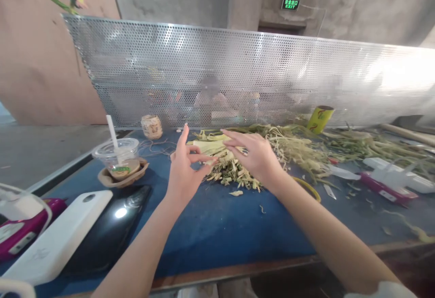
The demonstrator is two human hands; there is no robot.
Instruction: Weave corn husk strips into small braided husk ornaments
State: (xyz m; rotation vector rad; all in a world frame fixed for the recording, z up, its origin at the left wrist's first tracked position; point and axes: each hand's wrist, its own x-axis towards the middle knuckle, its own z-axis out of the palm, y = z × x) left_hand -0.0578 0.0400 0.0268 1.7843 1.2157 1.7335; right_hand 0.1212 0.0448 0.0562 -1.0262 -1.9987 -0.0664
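Above a pile of dried, pale green plant stalks and trimmings [238, 178], my left hand [186, 166] is held up with one finger raised. Its thumb and another finger come together in a pinch; what they hold, if anything, is too small to make out. To the right, my right hand [256, 155] hovers over the same pile with its fingers stretched toward the left hand, slightly apart. Nothing shows in the right hand. Pale flattened stalks [205, 146] lie behind and between the hands. A loose trimming [237, 193] rests on the blue tabletop [217, 234].
At left are a plastic cup with straw [117, 153], white power bank [63, 234], black phone [112, 225] and purple power strip [30, 230]. A twine ball [152, 127] and yellow-green can [320, 119] stand before a perforated metal screen [217, 62]. A knife [343, 173] lies right.
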